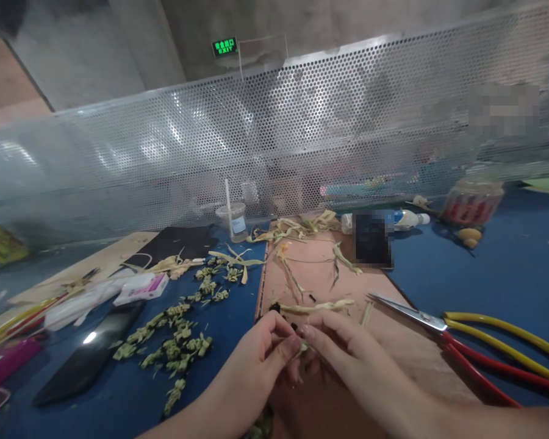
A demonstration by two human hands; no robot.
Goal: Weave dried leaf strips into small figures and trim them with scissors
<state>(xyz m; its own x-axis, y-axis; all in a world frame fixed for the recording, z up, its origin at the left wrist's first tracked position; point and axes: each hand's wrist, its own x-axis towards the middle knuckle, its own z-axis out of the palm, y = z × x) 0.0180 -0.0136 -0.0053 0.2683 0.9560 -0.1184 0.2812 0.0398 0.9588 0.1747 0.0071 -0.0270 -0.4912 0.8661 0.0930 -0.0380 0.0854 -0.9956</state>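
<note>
Several knotted clumps [178, 341], seemingly already worked, lie on the blue worktop [119, 390]; dry strips [332, 306] on the board [318, 280] look unworked. Over it, the left hand [269, 350] and right hand [341, 341] meet, fingertips pinched around a small pale piece [304, 347].

Exit sign [224, 47] lit green, above perforated metal screen [201, 122]; grey concrete wall [96, 55] behind. Screen runs along far side of blue table [498, 268]. Clear plastic cup [240, 224] upright near screen, white straw [227, 198] in it, pale label on side. Bottle [410, 220] lying on its side, part blurred over. Farther right, clear jar [473, 200] with red markings, tan rounded object [469, 236] just beside it. Left side: white-and-pink packet [141, 288] by dark glossy slab [91, 347]; purple object [11, 361]; yellow pack [2, 246] farther back.
</note>
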